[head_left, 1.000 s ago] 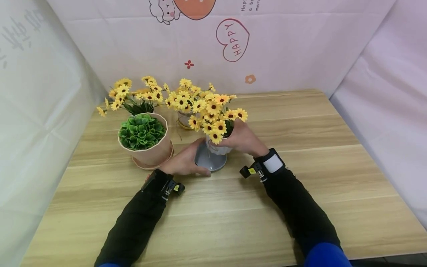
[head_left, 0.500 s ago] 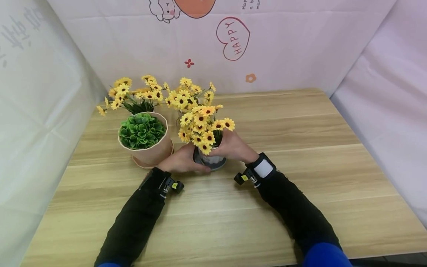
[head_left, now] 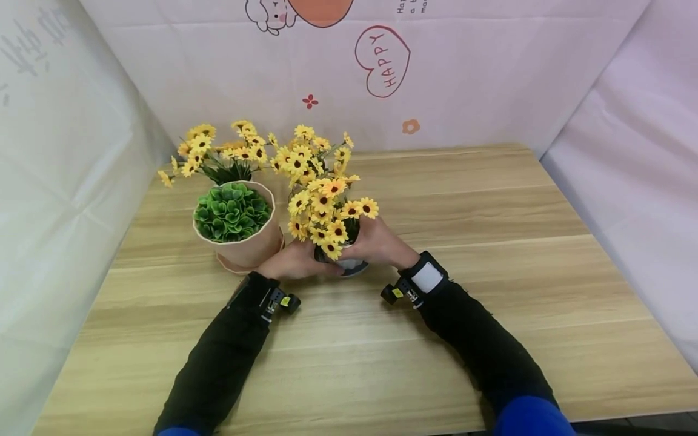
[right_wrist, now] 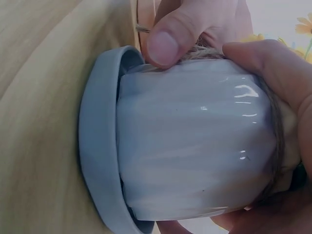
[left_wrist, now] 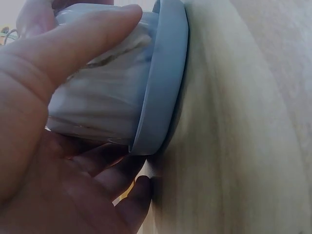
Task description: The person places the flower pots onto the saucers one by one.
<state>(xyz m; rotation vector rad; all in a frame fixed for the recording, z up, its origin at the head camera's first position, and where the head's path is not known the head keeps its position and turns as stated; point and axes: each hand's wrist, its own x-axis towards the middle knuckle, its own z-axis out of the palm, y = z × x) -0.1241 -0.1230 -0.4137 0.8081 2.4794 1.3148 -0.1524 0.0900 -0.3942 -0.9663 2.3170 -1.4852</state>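
Observation:
A white ribbed flowerpot (right_wrist: 195,141) with twine round its neck stands in a grey-blue saucer (left_wrist: 163,83) on the wooden table. Yellow daisy-like flowers (head_left: 322,209) rise from it and hide much of the pot in the head view. My right hand (head_left: 378,245) grips the pot near its neck from the right, thumb toward me. On the other side my left hand (head_left: 294,261) curls round the pot's lower part, thumb lying along its wall, fingers down by the saucer. Its thumb tip also shows against the pot in the right wrist view.
Just left of my left hand is a pale pink pot (head_left: 253,245) with a green leafy plant (head_left: 231,213), on its own saucer. Behind stand more yellow flowers (head_left: 237,154) at the back left and another bunch (head_left: 297,160) beside them. A printed white cloth (head_left: 463,72) hangs behind the table.
My right hand has moved the flowerpot left and toward me, from over the saucer's back edge into the saucer. My left hand has moved from the saucer's side to round the pot.

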